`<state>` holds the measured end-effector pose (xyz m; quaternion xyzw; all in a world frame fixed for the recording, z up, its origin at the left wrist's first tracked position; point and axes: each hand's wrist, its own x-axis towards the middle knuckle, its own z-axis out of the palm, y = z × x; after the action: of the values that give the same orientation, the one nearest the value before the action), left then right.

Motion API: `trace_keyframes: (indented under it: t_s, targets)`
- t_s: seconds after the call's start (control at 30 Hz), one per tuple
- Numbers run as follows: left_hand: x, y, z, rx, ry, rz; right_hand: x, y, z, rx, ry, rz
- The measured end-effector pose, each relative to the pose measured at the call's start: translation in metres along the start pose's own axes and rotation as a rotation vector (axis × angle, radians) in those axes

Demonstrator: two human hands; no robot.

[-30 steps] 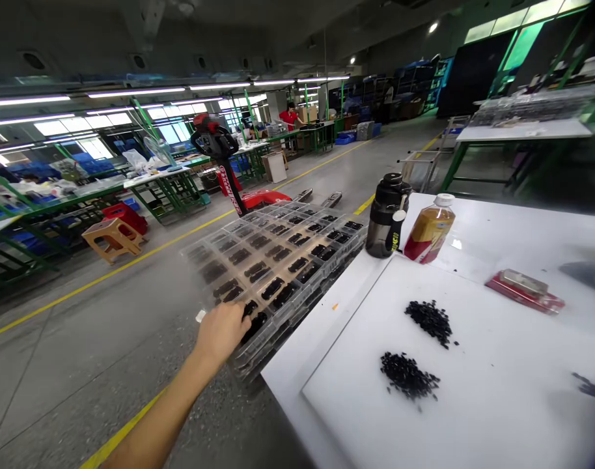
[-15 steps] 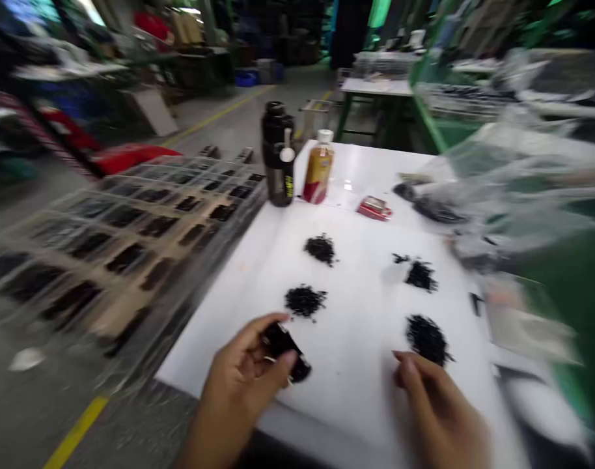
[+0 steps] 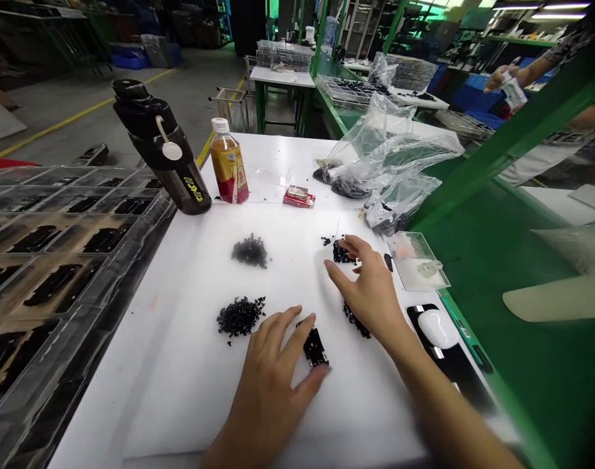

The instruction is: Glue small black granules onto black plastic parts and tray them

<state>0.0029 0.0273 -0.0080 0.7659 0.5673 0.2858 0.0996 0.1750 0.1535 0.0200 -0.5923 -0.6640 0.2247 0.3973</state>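
The left hand (image 3: pixel 273 384) clamped a black plastic part (image 3: pixel 314 346) between thumb and forefinger on the white table (image 3: pixel 170 391). The right hand (image 3: pixel 370 293), fingers spread, hung over black granules (image 3: pixel 343 253). At the far edge stood a black flask (image 3: pixel 175 163), its yellow lettering unreadable, and an amber drink bottle (image 3: pixel 228 170).

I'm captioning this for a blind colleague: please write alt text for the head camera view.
A person's left hand touches a small black rectangular part on a white work board, while the right hand reaches over piles of small black pieces. A black water bottle and an amber drink bottle stand behind.
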Motion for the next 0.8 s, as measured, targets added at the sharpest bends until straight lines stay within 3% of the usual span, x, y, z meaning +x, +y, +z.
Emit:
trace_keyframes:
  t_s: [0.13,0.23,0.37,0.43,0.5,0.6,0.8]
  targets:
    - [-0.003,0.001,0.0,0.021,0.0,0.054,0.014,0.001,0.012,-0.013,-0.069,-0.005]
    - [0.0,0.001,-0.003,-0.036,-0.005,0.052,-0.005,-0.005,-0.008,0.077,-0.036,0.029]
    - [0.0,-0.002,-0.009,-0.098,-0.055,0.02,-0.052,-0.007,-0.045,0.532,0.124,0.373]
    - [-0.002,-0.002,-0.011,-0.138,-0.073,-0.01,-0.076,-0.004,-0.053,0.704,0.221,0.54]
    - [-0.002,-0.001,-0.013,-0.171,-0.092,-0.038,-0.094,-0.001,-0.051,0.873,0.273,0.616]
    - [-0.003,-0.002,-0.014,-0.183,-0.1,-0.038,-0.111,0.001,-0.039,1.035,0.288,0.576]
    - [-0.003,-0.005,-0.012,-0.198,-0.084,-0.015,-0.123,0.001,-0.029,0.912,0.367,0.458]
